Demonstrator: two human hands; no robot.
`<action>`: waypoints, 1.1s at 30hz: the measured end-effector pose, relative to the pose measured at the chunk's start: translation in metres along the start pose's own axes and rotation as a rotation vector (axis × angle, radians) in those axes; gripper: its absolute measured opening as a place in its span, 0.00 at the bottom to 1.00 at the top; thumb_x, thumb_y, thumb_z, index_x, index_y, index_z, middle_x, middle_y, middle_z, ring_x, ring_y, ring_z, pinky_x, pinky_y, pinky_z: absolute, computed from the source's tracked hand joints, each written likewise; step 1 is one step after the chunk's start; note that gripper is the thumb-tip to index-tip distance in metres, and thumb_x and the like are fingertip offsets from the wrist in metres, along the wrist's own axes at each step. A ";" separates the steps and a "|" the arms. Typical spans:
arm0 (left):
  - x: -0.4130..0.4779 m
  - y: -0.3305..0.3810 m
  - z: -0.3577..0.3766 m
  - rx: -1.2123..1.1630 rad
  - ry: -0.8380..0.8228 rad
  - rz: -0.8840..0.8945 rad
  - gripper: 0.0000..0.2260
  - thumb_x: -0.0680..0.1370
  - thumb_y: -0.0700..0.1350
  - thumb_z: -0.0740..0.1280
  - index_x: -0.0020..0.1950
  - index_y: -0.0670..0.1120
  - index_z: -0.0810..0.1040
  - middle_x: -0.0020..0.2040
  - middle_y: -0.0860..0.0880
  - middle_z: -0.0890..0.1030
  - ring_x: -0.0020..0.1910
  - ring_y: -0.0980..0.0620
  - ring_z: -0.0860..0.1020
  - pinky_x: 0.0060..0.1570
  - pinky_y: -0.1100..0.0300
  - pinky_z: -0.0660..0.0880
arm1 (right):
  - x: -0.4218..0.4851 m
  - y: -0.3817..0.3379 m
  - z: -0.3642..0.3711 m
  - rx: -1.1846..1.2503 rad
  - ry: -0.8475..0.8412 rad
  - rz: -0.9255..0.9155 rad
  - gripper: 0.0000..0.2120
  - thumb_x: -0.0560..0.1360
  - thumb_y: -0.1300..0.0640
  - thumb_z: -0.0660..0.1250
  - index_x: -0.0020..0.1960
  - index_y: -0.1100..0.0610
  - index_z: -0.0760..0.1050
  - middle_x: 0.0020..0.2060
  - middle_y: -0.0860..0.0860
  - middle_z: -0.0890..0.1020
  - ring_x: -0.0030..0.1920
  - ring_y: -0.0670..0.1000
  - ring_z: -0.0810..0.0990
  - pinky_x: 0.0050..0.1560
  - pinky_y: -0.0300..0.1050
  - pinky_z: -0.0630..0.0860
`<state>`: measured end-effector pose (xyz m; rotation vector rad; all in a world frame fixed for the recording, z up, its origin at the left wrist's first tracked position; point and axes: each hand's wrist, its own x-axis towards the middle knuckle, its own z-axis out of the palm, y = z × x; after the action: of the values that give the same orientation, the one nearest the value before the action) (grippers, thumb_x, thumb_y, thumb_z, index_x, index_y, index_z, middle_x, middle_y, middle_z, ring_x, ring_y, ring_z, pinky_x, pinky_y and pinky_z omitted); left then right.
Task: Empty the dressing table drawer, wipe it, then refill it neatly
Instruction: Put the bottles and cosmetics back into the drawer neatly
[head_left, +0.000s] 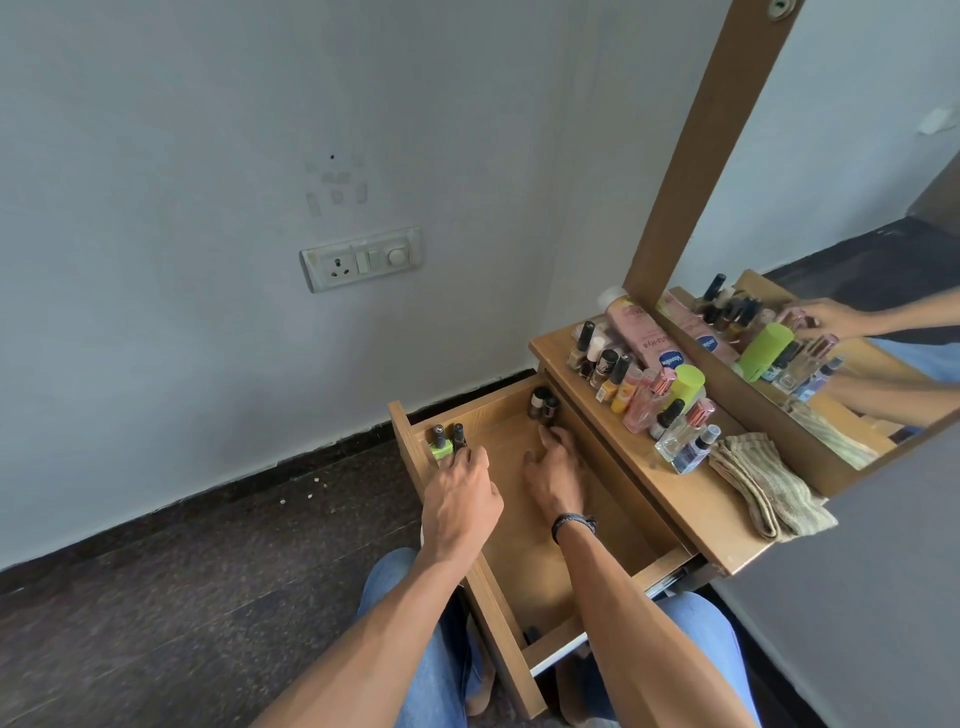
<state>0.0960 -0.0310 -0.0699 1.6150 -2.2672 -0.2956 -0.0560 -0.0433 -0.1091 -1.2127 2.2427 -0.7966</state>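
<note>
Drawer (524, 561): standing pulled out below the tabletop (691, 501).
Left hand (460, 496): reaching into the drawer's far left corner, fingers curling against a green bottle (440, 448) and a dark bottle (458, 435); I cannot tell if it is gripping either.
Right hand (553, 470): lying released inside the drawer, fingertips nearing two dark bottles (543, 404) in its far right corner.
Cloth (769, 488): lying folded on the tabletop, right of the drawer.

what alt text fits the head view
Two hands reach into an open wooden drawer: the left hand at a green bottle in one far corner, the right hand near two dark bottles in the other. Cosmetic bottles and a folded cloth sit on the table top.
</note>
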 end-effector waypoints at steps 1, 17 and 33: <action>0.000 0.000 0.000 -0.006 0.004 0.001 0.12 0.79 0.43 0.64 0.62 0.47 0.76 0.58 0.48 0.82 0.58 0.51 0.79 0.55 0.61 0.78 | -0.002 0.001 -0.002 0.037 -0.003 0.003 0.23 0.82 0.55 0.63 0.77 0.53 0.68 0.74 0.47 0.66 0.68 0.53 0.74 0.68 0.50 0.71; -0.004 0.007 -0.010 0.002 -0.024 -0.046 0.10 0.77 0.40 0.66 0.57 0.48 0.77 0.54 0.48 0.83 0.56 0.48 0.79 0.45 0.57 0.76 | -0.089 0.042 -0.126 0.150 0.640 -0.181 0.03 0.76 0.59 0.72 0.46 0.54 0.84 0.43 0.47 0.82 0.38 0.44 0.78 0.38 0.38 0.75; -0.011 0.006 -0.014 0.007 -0.013 0.002 0.10 0.78 0.42 0.66 0.59 0.49 0.77 0.56 0.49 0.83 0.55 0.51 0.80 0.47 0.59 0.79 | -0.060 0.052 -0.151 0.185 0.551 -0.042 0.34 0.69 0.45 0.79 0.70 0.52 0.69 0.58 0.45 0.69 0.52 0.44 0.72 0.47 0.38 0.70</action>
<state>0.0997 -0.0183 -0.0571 1.6193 -2.2816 -0.2989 -0.1525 0.0713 -0.0276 -1.0441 2.4875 -1.4656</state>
